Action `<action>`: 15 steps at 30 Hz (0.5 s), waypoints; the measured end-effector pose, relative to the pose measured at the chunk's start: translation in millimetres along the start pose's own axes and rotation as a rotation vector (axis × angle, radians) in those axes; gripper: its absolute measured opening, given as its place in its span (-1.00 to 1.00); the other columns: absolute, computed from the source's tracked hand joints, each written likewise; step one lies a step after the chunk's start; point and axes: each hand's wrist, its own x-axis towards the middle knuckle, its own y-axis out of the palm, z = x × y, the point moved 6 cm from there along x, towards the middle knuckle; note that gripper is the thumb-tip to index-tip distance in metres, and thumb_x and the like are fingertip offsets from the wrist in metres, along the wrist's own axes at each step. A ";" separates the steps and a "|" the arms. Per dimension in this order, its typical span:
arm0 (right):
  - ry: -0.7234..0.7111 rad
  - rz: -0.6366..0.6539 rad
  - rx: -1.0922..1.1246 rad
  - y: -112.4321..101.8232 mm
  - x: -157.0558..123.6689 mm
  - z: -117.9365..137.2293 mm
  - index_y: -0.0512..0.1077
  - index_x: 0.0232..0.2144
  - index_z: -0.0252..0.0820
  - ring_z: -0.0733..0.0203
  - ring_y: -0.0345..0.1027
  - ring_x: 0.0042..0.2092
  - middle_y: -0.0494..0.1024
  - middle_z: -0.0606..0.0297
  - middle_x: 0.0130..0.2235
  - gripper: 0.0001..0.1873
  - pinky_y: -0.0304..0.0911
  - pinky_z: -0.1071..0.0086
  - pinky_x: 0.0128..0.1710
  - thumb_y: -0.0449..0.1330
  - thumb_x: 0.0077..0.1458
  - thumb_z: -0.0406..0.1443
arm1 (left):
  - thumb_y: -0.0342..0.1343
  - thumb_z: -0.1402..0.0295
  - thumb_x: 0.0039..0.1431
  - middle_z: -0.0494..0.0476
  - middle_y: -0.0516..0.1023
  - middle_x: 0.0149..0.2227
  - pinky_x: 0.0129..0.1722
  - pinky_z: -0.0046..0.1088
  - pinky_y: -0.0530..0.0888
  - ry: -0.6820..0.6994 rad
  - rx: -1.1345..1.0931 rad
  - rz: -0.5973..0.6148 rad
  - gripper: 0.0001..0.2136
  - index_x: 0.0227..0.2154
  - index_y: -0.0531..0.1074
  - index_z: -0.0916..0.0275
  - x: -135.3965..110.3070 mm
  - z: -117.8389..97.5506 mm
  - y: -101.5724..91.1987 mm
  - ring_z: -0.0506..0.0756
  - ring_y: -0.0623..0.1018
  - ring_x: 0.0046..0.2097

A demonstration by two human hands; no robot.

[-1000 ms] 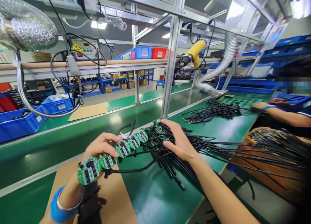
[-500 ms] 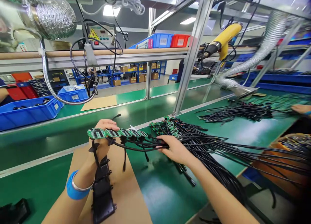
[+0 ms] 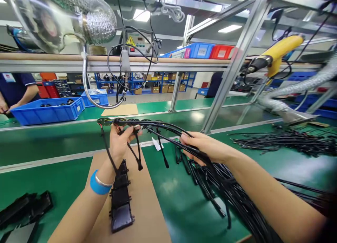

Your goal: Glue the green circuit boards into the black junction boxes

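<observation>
My left hand [image 3: 122, 139], with a blue band on its wrist, is closed on a row of small circuit boards [image 3: 105, 121] that have black leads hanging from them. To the right, my right hand [image 3: 202, 146] is wrapped round the bundle of black cables [image 3: 168, 126] running from those boards. Both hands hold the strip raised above the bench. Below my left hand, several black plastic housings [image 3: 121, 197] stand in a line on a brown cardboard sheet [image 3: 147, 204]. Under my right hand lies a heap of more black cables [image 3: 223, 186].
More black housings [image 3: 26, 208] lie at the lower left of the green bench [image 3: 168, 190]. Another cable pile [image 3: 286, 141] sits at the right, near a silver duct [image 3: 289, 106]. Blue bins [image 3: 50, 111] and a person [image 3: 21, 86] are across the bench. A yellow heat gun [image 3: 281, 51] hangs upper right.
The boards have turned over, from green faces showing to their cable side. My right hand has slid along the cables, now gripping the bundle farther from the boards. The view has swung left.
</observation>
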 end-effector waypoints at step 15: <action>-0.263 -0.304 -0.841 -26.2 -11.6 81.3 0.39 -0.08 -0.16 0.02 0.39 -0.26 0.50 0.19 -0.28 -0.51 0.29 0.21 -0.26 0.20 -0.03 -0.03 | 0.27 0.29 0.04 0.00 0.46 -0.30 -0.45 -0.35 0.62 0.157 0.158 -0.126 -0.71 -0.29 0.25 0.20 7.7 -23.7 -9.6 0.09 0.62 -0.37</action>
